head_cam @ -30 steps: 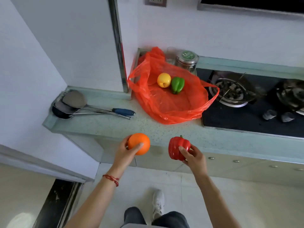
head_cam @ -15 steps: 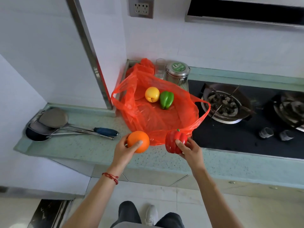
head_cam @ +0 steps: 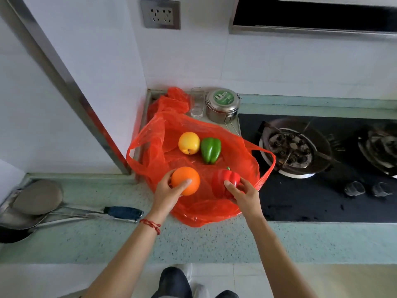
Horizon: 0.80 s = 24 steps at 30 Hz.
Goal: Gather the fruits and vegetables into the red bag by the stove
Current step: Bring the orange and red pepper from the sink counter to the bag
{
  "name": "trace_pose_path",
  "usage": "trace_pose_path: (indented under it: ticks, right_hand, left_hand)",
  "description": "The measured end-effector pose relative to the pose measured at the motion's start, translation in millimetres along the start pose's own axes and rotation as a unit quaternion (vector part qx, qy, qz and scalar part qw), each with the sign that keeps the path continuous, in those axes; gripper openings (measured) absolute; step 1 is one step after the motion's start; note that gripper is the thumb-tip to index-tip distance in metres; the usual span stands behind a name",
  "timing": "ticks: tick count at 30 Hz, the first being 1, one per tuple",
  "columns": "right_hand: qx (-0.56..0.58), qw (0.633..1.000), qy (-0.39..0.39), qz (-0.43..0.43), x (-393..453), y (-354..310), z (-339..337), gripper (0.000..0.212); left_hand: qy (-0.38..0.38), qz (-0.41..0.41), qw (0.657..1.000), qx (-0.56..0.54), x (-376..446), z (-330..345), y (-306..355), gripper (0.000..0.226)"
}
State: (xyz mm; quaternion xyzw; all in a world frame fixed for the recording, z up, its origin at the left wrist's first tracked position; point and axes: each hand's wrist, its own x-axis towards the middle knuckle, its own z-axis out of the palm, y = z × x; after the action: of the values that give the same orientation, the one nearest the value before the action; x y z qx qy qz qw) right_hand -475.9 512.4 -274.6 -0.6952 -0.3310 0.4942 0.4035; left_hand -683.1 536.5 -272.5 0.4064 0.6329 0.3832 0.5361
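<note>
Head view cuts off the pans (head_cam: 32, 203) at the left edge and hides part of the red pepper (head_cam: 224, 181) under the grasping right hand (head_cam: 242, 196), while the left hand (head_cam: 167, 193) grips an orange (head_cam: 185, 180) over the open red bag (head_cam: 202, 209), which holds a yellow fruit (head_cam: 189, 143) touching a green pepper (head_cam: 211, 150).

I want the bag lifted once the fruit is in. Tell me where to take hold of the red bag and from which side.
Grip the red bag by its two handle loops: one arches up on the stove side, the other by the wall corner. Come from above, hook the fingers through both and draw them together. The body lies spread flat, so pinching it would tip out the yellow fruit and green pepper.
</note>
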Motion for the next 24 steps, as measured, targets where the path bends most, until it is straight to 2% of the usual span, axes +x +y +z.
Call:
trace_pose_path:
  ticks: [3, 7, 10, 19, 24]
  right_hand:
    - [-0.016, 1.000, 0.019, 0.016, 17.3, -7.4, 7.9, 0.085]
    - [-0.051, 0.997, 0.037, 0.037, 34.9, -8.2, 17.6, 0.073]
    - [-0.065, 0.995, 0.044, 0.053, 45.8, -4.4, 21.3, 0.067]
    - [-0.096, 0.991, 0.055, 0.069, 68.3, -5.8, 27.7, 0.073]
    - [-0.122, 0.989, 0.054, 0.058, 75.8, -9.2, 30.8, 0.074]
  left_hand:
    - [-0.007, -0.017, 1.000, 0.011, 27.9, 6.4, 2.4, 0.047]
    - [-0.005, -0.046, 0.998, 0.045, 54.9, 13.9, 1.4, 0.077]
    - [-0.007, -0.054, 0.996, 0.067, 70.1, 19.0, -5.3, 0.086]
    - [0.001, -0.034, 0.993, 0.110, 89.6, 27.4, 1.5, 0.087]
    - [-0.009, -0.021, 0.992, 0.127, 93.4, 34.0, 5.6, 0.074]
